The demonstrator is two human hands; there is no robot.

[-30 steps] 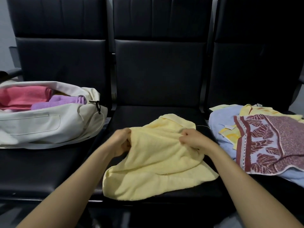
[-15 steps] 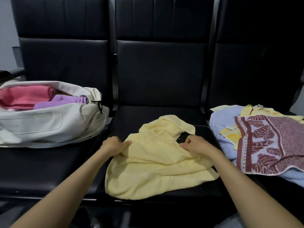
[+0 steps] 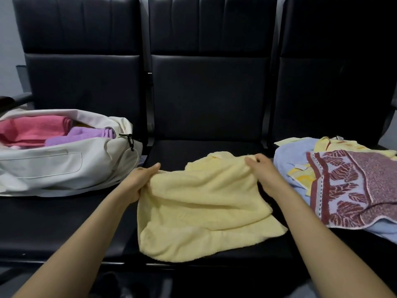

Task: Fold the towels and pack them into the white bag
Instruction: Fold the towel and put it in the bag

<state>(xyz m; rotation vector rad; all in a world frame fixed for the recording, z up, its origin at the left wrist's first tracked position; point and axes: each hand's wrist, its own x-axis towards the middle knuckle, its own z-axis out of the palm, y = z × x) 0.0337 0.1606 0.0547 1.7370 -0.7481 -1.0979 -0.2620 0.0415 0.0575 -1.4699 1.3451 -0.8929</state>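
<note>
A pale yellow towel (image 3: 199, 214) lies rumpled on the middle black seat. My left hand (image 3: 140, 179) pinches its upper left corner and my right hand (image 3: 263, 171) pinches its upper right edge, stretching the top edge between them. The white bag (image 3: 55, 166) rests open on the left seat, holding a folded pink towel (image 3: 32, 130) and a folded purple towel (image 3: 86, 135). On the right seat a pile holds a maroon patterned towel (image 3: 352, 190) over a light blue towel (image 3: 287, 162) and a yellow one (image 3: 335, 144).
Three joined black padded seats (image 3: 209, 97) with tall backrests fill the view. A black zipper pull (image 3: 130, 140) hangs at the bag's right end. The seat front edge runs below the yellow towel. A dark armrest (image 3: 15, 100) shows far left.
My hands have moved apart and slightly up, spreading the yellow towel's top edge wider across the middle seat. The bag and the right pile have not moved.
</note>
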